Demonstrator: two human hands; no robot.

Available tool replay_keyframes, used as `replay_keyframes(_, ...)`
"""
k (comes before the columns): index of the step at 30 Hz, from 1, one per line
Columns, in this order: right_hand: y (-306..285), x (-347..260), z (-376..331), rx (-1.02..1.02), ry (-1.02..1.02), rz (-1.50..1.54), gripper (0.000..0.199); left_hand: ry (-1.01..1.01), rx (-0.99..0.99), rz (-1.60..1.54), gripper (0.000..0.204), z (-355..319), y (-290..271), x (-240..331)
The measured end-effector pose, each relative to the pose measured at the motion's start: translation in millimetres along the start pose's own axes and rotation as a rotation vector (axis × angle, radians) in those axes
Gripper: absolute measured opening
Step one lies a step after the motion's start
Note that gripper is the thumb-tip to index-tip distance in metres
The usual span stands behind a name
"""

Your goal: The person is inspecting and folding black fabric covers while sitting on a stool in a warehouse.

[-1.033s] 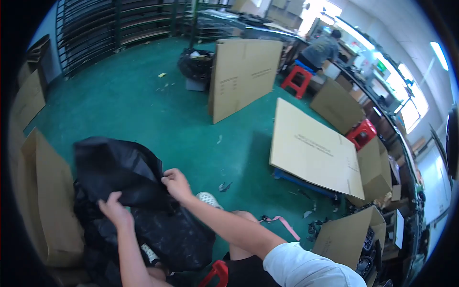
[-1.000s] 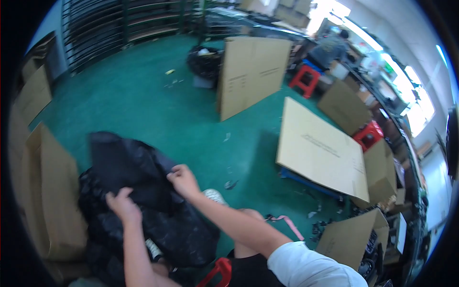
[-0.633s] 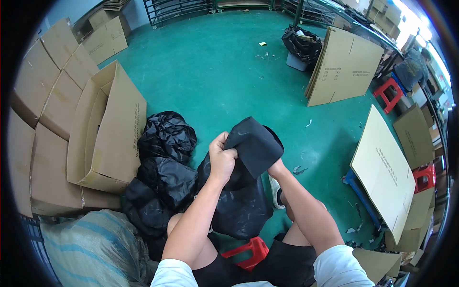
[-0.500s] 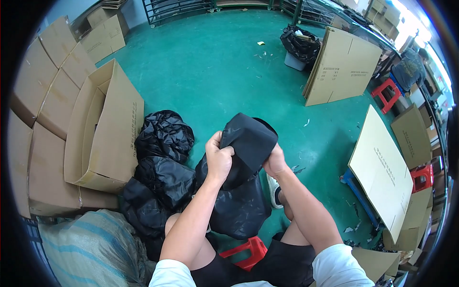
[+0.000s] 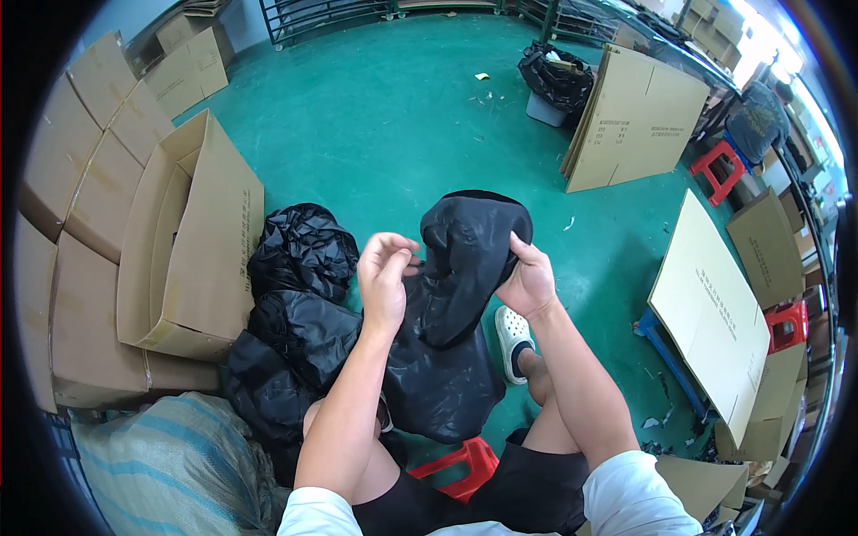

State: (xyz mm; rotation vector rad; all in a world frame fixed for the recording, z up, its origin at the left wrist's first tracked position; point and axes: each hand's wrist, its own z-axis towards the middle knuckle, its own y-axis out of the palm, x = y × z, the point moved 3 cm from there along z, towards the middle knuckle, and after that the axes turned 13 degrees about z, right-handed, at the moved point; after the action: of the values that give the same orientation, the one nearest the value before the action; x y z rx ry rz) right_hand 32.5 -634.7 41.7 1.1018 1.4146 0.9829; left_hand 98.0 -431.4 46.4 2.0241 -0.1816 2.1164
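A rounded black fabric piece, glossy and creased, hangs in front of me. Its right edge is in the grip of my right hand, thumb on the near face and the other fingers behind. To the left of the cloth, my left hand is off it, fingers loosely bent and apart, with nothing visible in them. Below, a larger smooth black bundle rests between my legs. Heaped at the left are a crumpled black bundle and another black bundle; their folds hide what they are.
An open carton stands left, against stacked cartons. A striped woven sack lies near left. Right, a flat cardboard sheet leans over a blue frame. Folded cardboard, a lined bin and a seated person are farther off.
My left hand has let go of the black fabric piece and moved left. The fabric has turned and spread wider, hanging from my right hand, which has shifted slightly up and right.
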Motion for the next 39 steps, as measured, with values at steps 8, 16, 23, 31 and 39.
replay_keyframes(8, -20.5, -10.1, -5.6, -0.106, 0.153, 0.158, 0.044, -0.295, -0.604, -0.014, 0.069, -1.6, 21.0, -22.3)
replay_keyframes(16, -10.8, -17.5, -7.3, -0.117, 0.091, 0.216, 0.043, -0.46, -0.797, -0.232, 0.037, -5.7, 18.4, -8.9)
replay_keyframes(23, -8.9, -22.0, -7.9, -0.097, 0.053, 0.296, 0.044, -0.539, -0.849, -0.711, 0.046, -6.2, -3.7, -6.5)
replay_keyframes(31, -6.1, -30.2, -6.9, -0.22, 0.146, 0.211, 0.07, -0.243, -0.515, -0.795, 0.056, 1.3, 5.5, 9.7)
replay_keyframes(39, -18.5, -24.6, -10.7, -0.229, 0.038, 0.144, 0.096, -0.113, -0.586, -0.597, 0.102, -4.6, 14.5, 39.8)
